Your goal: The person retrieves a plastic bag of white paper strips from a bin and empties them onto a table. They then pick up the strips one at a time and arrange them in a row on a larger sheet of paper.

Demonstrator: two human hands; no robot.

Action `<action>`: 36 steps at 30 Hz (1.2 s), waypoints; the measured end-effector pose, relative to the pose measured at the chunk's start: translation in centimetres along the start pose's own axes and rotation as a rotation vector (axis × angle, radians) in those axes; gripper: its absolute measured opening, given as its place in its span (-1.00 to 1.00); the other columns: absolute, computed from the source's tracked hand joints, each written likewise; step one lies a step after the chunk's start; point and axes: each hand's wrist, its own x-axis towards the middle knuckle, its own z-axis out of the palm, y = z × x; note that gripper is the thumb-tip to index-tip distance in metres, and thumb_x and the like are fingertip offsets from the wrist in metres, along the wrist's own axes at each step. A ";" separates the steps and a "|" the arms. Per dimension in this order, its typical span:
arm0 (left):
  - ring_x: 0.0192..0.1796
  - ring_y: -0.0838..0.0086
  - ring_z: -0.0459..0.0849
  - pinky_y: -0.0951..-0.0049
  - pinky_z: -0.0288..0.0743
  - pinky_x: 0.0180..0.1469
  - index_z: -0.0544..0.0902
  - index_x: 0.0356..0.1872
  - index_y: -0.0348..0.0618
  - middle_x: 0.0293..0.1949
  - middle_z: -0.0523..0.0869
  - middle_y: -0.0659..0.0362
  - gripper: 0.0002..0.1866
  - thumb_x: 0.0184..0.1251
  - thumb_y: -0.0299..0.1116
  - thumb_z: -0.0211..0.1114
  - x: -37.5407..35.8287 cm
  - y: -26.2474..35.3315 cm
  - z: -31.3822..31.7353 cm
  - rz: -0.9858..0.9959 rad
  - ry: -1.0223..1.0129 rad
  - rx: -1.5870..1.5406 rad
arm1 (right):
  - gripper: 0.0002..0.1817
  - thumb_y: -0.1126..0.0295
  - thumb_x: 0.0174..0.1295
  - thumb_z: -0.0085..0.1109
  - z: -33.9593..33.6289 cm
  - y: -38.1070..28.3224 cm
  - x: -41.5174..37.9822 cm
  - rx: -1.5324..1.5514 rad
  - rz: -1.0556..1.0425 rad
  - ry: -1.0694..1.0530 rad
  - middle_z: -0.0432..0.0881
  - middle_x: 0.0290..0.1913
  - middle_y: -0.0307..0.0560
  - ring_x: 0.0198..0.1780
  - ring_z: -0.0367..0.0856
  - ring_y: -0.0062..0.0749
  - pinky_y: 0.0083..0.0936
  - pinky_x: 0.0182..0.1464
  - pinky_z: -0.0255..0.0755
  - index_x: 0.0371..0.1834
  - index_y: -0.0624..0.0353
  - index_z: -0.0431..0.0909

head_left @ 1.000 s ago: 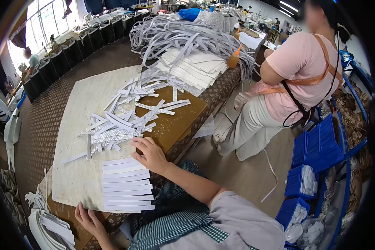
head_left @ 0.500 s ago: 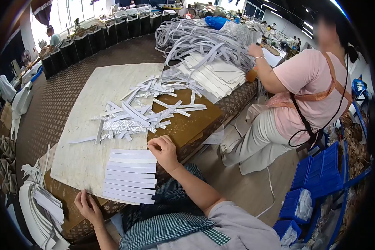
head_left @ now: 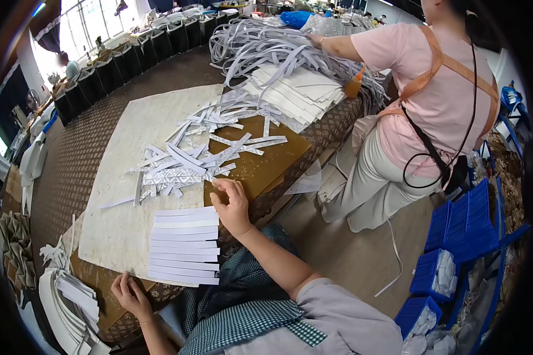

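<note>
Near the table edge, my right hand (head_left: 232, 208) hovers by the upper right corner of a row of white strips (head_left: 183, 247); its thumb and fingers are apart with nothing between them. The strips lie side by side, slightly overlapping, on a pale board (head_left: 109, 222). My left hand (head_left: 132, 297) rests at the board's lower edge, fingers loosely bent and apart, holding nothing I can see. Beyond the row lies a loose heap of short white and silver-patterned strips (head_left: 175, 171), partly over a brown board (head_left: 272, 157).
A co-worker in a pink shirt (head_left: 397, 65) stands at right, one hand at a pile of long grey-white bands (head_left: 260, 50). White sheets (head_left: 296, 94) and an orange-capped bottle (head_left: 353, 87) lie nearby. Curved white pieces (head_left: 62, 313) hang lower left. Blue bins (head_left: 435, 275) stand lower right.
My right hand's fingers have parted from a pinch, and the hand has lifted slightly. My left hand stays nearly still. The co-worker has reached further over the band pile. The camera view has shifted slightly.
</note>
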 end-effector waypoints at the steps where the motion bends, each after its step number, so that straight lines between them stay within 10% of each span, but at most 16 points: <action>1: 0.06 0.18 0.57 0.29 0.48 0.10 0.66 0.07 -0.27 -0.01 0.57 0.00 -0.77 0.48 -0.52 0.16 -0.1 -0.1 -0.1 0.006 -0.002 0.011 | -0.75 0.60 0.15 0.34 0.1 0.1 -0.1 -0.018 -0.016 0.015 0.68 -0.25 -0.14 -0.26 0.64 -0.26 -0.43 -0.13 0.56 -0.09 0.19 0.63; 36: 0.10 0.16 0.57 0.20 0.50 0.11 0.65 0.13 -0.33 0.06 0.57 -0.03 -0.72 0.57 -0.41 0.14 0.6 0.2 -1.1 0.135 -0.154 -0.057 | -0.84 0.61 0.19 0.15 1.1 1.6 -1.1 0.026 0.109 -0.096 0.75 -0.28 -0.11 -0.17 0.66 -0.12 -0.26 -0.11 0.57 -0.24 0.16 0.67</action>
